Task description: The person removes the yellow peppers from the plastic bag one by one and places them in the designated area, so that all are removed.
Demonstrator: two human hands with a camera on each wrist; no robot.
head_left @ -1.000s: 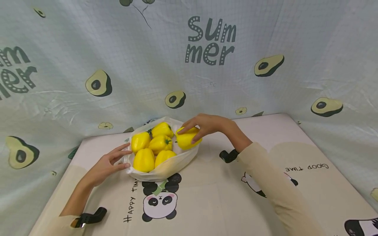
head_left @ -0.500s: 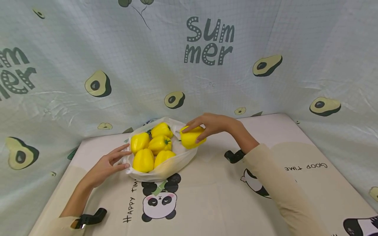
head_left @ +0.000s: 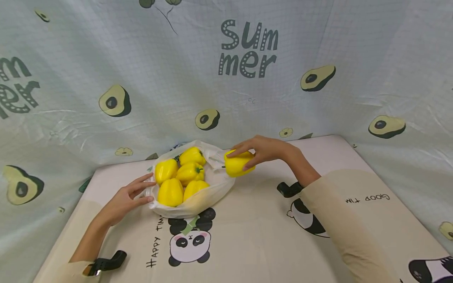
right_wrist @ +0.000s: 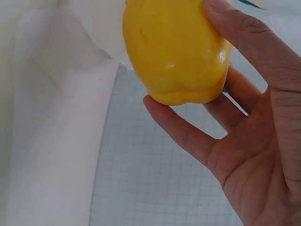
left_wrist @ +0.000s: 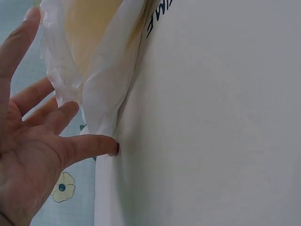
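Observation:
My right hand (head_left: 270, 149) grips a yellow bell pepper (head_left: 238, 164) between thumb and fingers, at the right rim of a white plastic bag (head_left: 216, 196). In the right wrist view the same bell pepper (right_wrist: 176, 52) sits between the thumb and fingertips, its blunt end toward the palm. Inside the bag lie several more yellow bell peppers (head_left: 171, 192). At the bag's left side is my left hand (head_left: 122, 202), fingers spread, fingertips at the plastic. The left wrist view shows the thumb (left_wrist: 94, 147) extended beside the bag's lower edge.
A light cloth with panda prints (head_left: 191, 245) covers the table. Behind it hangs a curtain (head_left: 170, 86) printed with avocados and lettering. A black camera mount sits on each wrist, the right one (head_left: 290, 189) close above the cloth.
My right hand has carried its bell pepper rightward, from inside the bag's opening to its right rim. The left hand and the other bell peppers have hardly moved.

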